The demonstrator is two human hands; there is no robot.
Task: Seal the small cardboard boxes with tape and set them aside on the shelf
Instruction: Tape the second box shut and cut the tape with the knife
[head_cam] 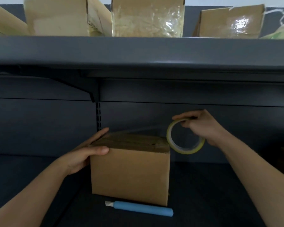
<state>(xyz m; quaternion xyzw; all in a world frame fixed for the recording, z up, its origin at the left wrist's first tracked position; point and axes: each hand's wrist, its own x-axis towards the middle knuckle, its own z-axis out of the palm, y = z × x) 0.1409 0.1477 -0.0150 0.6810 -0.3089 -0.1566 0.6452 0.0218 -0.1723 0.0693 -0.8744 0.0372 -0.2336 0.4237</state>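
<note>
A: Where is the small cardboard box [129, 174]?

B: It stands upright on the dark lower shelf [220, 194], straight in front of you, with its flaps down and its top glossy. A blue utility knife [141, 208] lies just in front of its base, blade end to the left.

A: And your hands?

B: Your left hand [87, 154] grips the box's upper left corner. The thumb presses the front face just under the top edge, and the fingers reach along the far left edge of the top. Your right hand [202, 126] holds a roll of clear tape [184, 138] beside the box's upper right corner. The thumb lies over the outside of the ring and the fingers hook through its core. The roll hangs on edge with its open centre toward you, touching or almost touching the corner; I cannot tell which.

A: Is tape drawn out?

B: A faint translucent sheen runs from the roll leftward over the box top toward your left fingertips. It looks like a stretched strip, though the blur leaves that unsure.

A: What is overhead?

B: An upper shelf [138, 49] of dark metal on a bracket [92, 94]. It carries more cardboard boxes in a row. The middle one [147, 18] and the right one [229, 22] are wrapped in wrinkled shiny tape, and another [61, 15] stands to the left.
</note>
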